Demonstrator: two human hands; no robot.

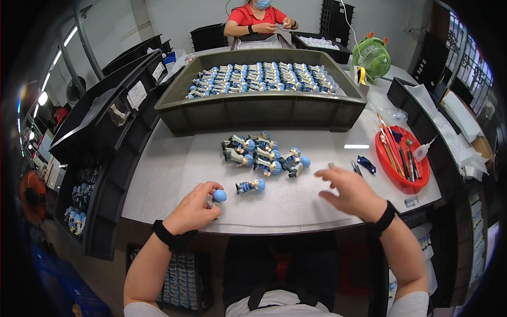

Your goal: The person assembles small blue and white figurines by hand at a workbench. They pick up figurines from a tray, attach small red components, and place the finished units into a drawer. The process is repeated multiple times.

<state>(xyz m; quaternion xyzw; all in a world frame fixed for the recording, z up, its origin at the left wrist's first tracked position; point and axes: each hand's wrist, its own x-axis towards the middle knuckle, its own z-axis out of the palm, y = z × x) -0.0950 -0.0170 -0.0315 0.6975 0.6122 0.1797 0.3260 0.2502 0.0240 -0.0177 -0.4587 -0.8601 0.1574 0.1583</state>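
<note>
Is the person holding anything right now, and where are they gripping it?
The left hand holds a small figure; the fingers wrap its body, leaving the blue head showing. The right hand holds nothing, fingers spread above the table.

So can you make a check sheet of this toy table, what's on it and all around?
Surface: pale grey table.
Job's things: blue-headed figure in left hand; single figure lying nearby; small pile of figures; grey tray with rows of figures.
Clutter: red dish of brushes and tools; dark blue scrap; green fan.
Grippers: left fingers closed on the figure; right hand open, holding nothing.
Cables: white cord hanging above the fan.
Surroundings: black bins on the left; another person in red across the table.
</note>
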